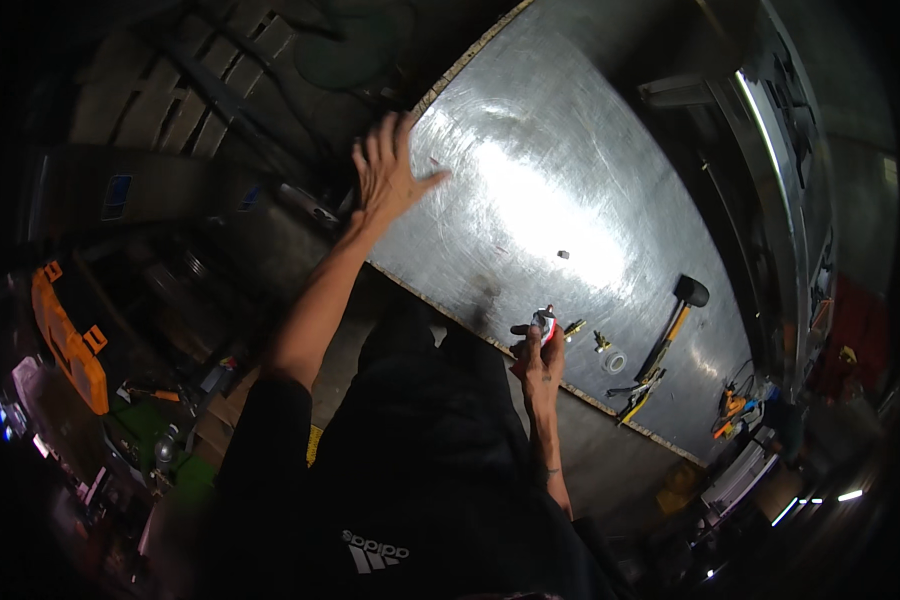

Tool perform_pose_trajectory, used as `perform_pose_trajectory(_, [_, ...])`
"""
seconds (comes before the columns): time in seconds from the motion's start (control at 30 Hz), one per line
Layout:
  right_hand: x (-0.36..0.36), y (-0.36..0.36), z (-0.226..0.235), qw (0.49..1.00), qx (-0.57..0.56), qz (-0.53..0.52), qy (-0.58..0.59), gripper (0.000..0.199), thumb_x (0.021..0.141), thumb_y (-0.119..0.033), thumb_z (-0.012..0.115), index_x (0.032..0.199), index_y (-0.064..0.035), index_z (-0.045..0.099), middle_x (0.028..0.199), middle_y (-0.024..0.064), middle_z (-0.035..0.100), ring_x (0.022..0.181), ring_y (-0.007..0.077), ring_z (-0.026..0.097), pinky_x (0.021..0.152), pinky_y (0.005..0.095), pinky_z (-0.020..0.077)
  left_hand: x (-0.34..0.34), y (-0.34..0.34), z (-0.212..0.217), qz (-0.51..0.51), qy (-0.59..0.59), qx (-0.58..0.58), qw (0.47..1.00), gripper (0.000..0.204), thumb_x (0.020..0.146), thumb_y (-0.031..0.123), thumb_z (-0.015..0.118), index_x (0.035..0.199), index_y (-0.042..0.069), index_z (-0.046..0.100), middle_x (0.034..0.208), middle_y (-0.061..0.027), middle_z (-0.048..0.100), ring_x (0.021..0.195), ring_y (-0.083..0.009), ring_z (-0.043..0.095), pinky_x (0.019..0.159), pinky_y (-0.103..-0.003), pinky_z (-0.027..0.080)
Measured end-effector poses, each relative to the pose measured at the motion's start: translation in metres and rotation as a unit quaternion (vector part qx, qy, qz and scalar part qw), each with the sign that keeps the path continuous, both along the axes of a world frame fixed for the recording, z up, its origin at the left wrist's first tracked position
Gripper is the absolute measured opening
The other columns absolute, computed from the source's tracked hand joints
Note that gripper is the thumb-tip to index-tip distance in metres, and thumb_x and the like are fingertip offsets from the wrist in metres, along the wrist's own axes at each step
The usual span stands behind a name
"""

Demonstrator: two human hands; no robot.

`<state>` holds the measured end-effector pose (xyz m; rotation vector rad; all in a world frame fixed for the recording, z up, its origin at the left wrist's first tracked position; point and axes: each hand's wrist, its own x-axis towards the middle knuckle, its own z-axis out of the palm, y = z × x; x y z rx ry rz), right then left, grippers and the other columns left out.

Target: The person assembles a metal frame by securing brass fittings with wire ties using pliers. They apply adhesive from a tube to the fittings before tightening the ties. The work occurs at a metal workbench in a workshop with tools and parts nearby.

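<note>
The small red-and-white object sits in the right hand, fingers closed around it, just over the near edge of the tabletop, a broad bare metal sheet. The mallet, pliers and tape roll crowd its right end. The left hand, fingers spread wide, rests at the far left edge.

Brushed, scratched sheet metal tabletop, glossy under glare. At five o'clock: matt black rubber-looking mallet head, yellow handle. At nine o'clock: glossy orange plastic case. Small glossy red-and-white object, material unclear.
</note>
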<state>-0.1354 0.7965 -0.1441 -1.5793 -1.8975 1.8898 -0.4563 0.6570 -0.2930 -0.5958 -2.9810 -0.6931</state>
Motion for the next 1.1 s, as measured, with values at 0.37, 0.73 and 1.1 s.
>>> perform_pose_trajectory(0.37, [0.03, 0.01, -0.005, 0.999, 0.02, -0.043, -0.001, 0.032, 0.11, -0.031, 0.058, 0.128, -0.0046, 0.056, 0.092, 0.0033, 0.065, 0.068, 0.0061, 0.049, 0.061, 0.0257, 0.0429, 0.046, 0.009, 0.026, -0.083, -0.056, 0.075, 0.992, 0.034, 0.1, 0.019, 0.062, 0.13, 0.003, 0.057, 0.132, -0.0219, 0.057, 0.118, -0.038, 0.058, 0.103, -0.057, 0.042])
perform_pose_trajectory(0.73, [0.043, 0.025, 0.006, 0.998, 0.012, -0.063, 0.023, 0.033, 0.11, -0.033, 0.058, 0.126, -0.005, 0.054, 0.103, 0.008, 0.072, 0.073, 0.0079, 0.054, 0.065, 0.026, 0.0468, -0.01, -0.017, 0.04, 0.042, 0.176, -0.176, 0.968, 0.065, 0.105, 0.036, 0.057, 0.148, -0.01, 0.047, 0.157, -0.0299, 0.045, 0.149, -0.0394, 0.04, 0.124, -0.052, 0.029])
perform_pose_trajectory(1.1, [0.017, 0.025, 0.0, 0.998, -0.002, -0.002, 0.066, 0.038, 0.109, -0.038, 0.059, 0.128, -0.0058, 0.055, 0.099, 0.007, 0.072, 0.071, 0.0087, 0.054, 0.064, 0.0267, 0.0463, 0.036, -0.077, 0.093, 0.184, -0.482, 0.738, 0.435, 0.082, 0.112, 0.056, 0.018, 0.153, -0.011, 0.04, 0.16, -0.0274, 0.042, 0.151, -0.0367, 0.039, 0.127, -0.048, 0.033])
